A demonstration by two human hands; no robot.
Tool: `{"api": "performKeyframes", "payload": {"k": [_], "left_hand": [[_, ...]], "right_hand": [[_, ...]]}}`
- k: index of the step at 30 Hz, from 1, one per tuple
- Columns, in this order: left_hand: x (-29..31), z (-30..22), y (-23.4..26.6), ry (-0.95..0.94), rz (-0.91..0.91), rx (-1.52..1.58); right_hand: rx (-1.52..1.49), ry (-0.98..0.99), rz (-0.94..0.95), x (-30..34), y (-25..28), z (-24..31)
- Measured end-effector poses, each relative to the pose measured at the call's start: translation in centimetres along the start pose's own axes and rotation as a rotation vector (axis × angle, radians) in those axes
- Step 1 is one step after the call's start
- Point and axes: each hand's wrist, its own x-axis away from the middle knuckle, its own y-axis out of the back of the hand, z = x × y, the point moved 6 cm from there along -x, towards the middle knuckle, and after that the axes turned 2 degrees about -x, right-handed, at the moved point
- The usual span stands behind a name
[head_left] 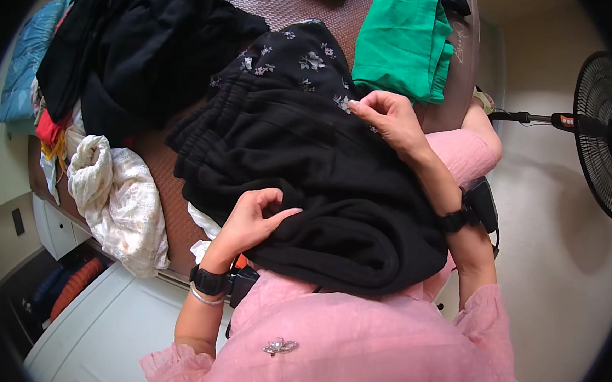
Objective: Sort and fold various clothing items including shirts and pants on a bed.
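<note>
Black trousers [282,150] with a gathered elastic waistband lie bunched across my lap and the bed edge, one end rolled into a loop near me. My left hand [248,220] is closed on a fold of them, thumb stretched along the fabric. From under their far side spreads a black floral cloth [311,59] with small grey and pink flowers. At its right edge my right hand [393,117] makes a pinch, thumb and forefinger together on the cloth. The right forearm lies along the trousers' right side.
Folded green cloth [402,46] lies beyond my right hand. A heap of black clothes [147,53] covers the far left, with a crumpled white garment [118,200] below it. The brown woven mat [272,9] lies under the clothes. A standing fan [604,135] is at right.
</note>
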Motion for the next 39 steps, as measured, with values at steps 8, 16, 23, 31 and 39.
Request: {"api": "performKeyframes", "payload": {"k": [8,16,23,31,39], "left_hand": [[1.9,5.0,3.0,0.296,-0.473,0.669],[0.7,2.6,4.5,-0.044,-0.807,0.841],[1.4,-6.8,1.6,-0.383,-0.572,0.450],[1.6,-20.0,-3.6,-1.037,0.325,-0.011],[-9.8,-19.2,-7.0,-0.876,0.544,0.180]], "right_hand": [[0.024,0.113,-0.114,0.8,0.8,-1.4],[0.372,0.242,-0.105,1.1,-0.8,-0.1],[0.226,0.419,-0.097,2.0,0.6,3.6],[-0.230,0.332,0.190,5.3,3.1,8.1],[-0.519,0.517,-0.030,10.9,5.5,10.2]]}}
